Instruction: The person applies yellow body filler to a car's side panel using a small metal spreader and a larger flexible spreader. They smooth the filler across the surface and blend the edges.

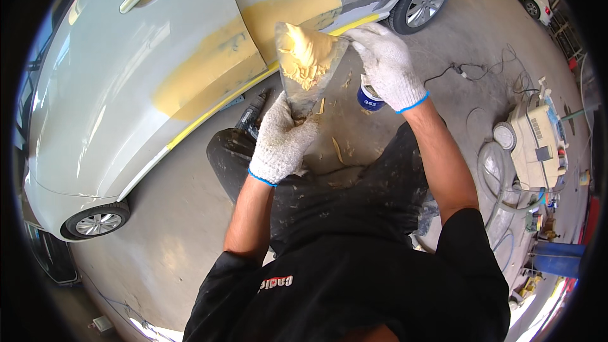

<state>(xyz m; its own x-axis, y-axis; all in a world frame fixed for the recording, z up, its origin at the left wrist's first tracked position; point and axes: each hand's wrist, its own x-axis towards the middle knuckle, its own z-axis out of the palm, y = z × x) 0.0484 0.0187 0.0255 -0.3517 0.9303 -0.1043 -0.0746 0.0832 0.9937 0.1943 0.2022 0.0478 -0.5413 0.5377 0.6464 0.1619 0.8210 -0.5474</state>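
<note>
My left hand (283, 139), in a white knit glove with a blue cuff, grips the narrow lower end of a thin, greyish mixing board (301, 96). A thick heap of pale yellow body filler (305, 54) lies on its upper part. My right hand (383, 60), gloved alike, is closed with its fingertips at the board's upper right corner. A thin edge shows at those fingertips, but I cannot tell whether it is a separate spreader or the board itself. Beyond the board, yellow filler patches (202, 76) cover the lower doors of a silver-white car (95, 88).
A blue can (369, 100) stands on the floor below my right hand. A dark power tool (252, 113) lies by my left knee. To the right are a beige wheeled machine (535, 145), coiled hoses (494, 171) and a black cable (443, 75). Dried filler strips (337, 150) litter the floor.
</note>
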